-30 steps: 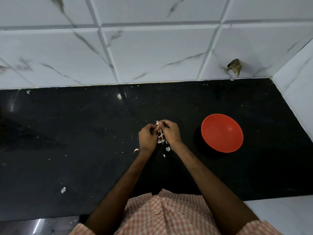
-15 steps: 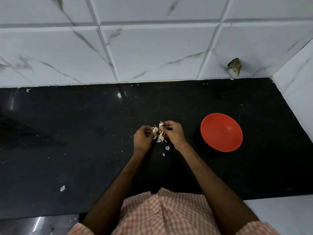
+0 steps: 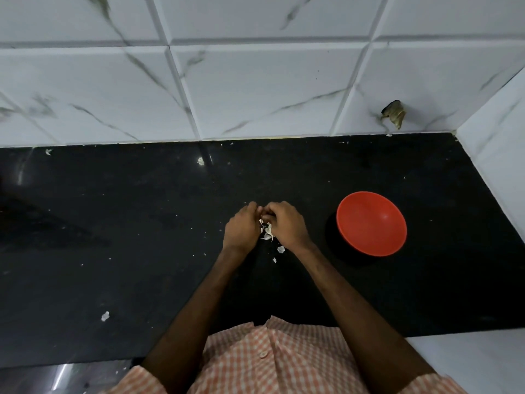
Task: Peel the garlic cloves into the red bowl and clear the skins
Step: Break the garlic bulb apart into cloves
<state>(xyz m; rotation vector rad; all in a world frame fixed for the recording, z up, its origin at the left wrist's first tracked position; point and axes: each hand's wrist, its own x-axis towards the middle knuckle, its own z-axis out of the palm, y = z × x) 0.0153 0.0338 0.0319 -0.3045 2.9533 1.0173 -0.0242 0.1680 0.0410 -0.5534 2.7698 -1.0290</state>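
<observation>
Garlic is seen as a small white cluster near the middle of the black counter, caught between two hands. Which part is clove and which is skin cannot be told.

Toward the back left corner of the counter, close to the wall, a tiny pale scrap is found. Nearer the front edge on the left, a larger white skin flake lies alone, well apart from the hands. Another pale fleck is set near the back edge, left of centre.

The left hand is held knuckles up, its fingers curled inward and closed on the garlic from the left. The right hand is curled likewise and grips the same cluster from the right. The fingertips of both hands are brought together at the far side of the cluster, touching or nearly so. Just beside the right wrist, two loose skin bits are scattered on the counter toward the front edge.

The red bowl is stood upright on the counter to the right of the right hand, apart from it, between the hands and the right edge. On the white marbled tile wall, above the back right corner, a brown crumpled thing is stuck; what it is cannot be told. At the front edge, a checked orange and white shirt is seen between the forearms.
</observation>
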